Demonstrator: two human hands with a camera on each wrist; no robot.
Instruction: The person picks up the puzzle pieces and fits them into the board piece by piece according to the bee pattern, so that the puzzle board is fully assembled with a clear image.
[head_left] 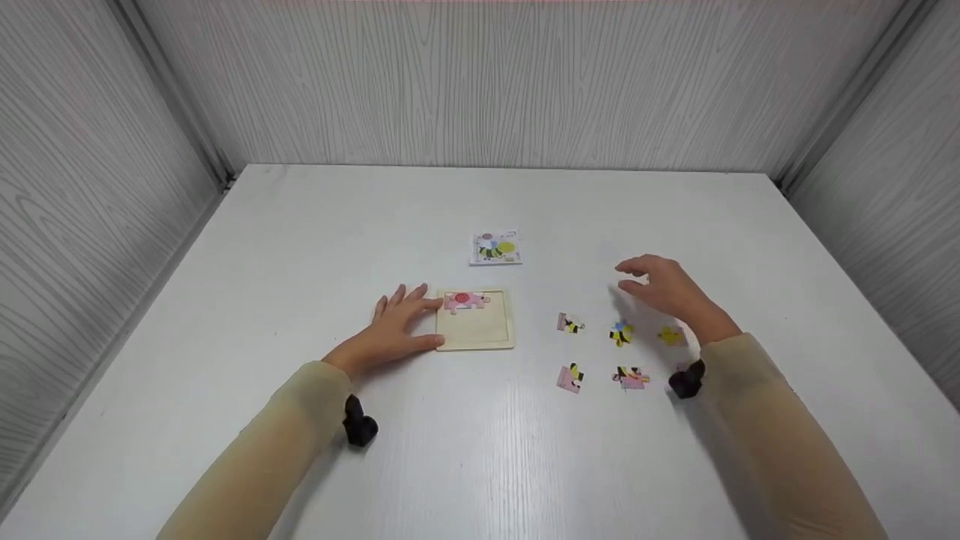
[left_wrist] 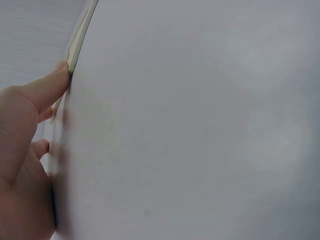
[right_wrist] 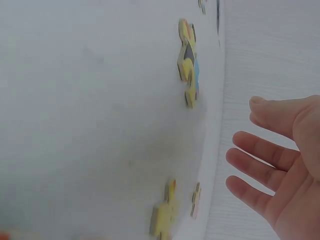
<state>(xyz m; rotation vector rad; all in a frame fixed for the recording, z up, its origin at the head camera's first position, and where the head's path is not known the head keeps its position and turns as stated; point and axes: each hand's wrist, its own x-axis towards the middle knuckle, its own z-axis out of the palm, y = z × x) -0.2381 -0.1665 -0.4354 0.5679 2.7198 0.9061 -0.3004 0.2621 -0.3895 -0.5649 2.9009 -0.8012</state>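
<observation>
My left hand (head_left: pixel 394 330) rests at the left side of a shallow wooden puzzle tray (head_left: pixel 476 341), thumb and index finger spread and touching its edge. The left wrist view shows the thumb (left_wrist: pixel 47 90) against the tray's rim. Pink puzzle pieces with a red round spot (head_left: pixel 463 300) lie along the tray's upper left. My right hand (head_left: pixel 664 289) hovers above the table, thumb and fingers apart, with nothing between them. Beneath and beside it lie loose pieces: a blue-and-yellow one (head_left: pixel 621 332) and a yellow one (head_left: pixel 670 336), shown also in the right wrist view (right_wrist: pixel 164 217).
A picture card with a bee (head_left: pixel 496 248) lies behind the tray. More loose pieces lie between tray and right arm: bee-striped (head_left: pixel 571 324), pink-and-yellow (head_left: pixel 571 378) and pink-and-black (head_left: pixel 631 378). Another is partly hidden by the right wrist's black device (head_left: pixel 686 380). Panels enclose the white table.
</observation>
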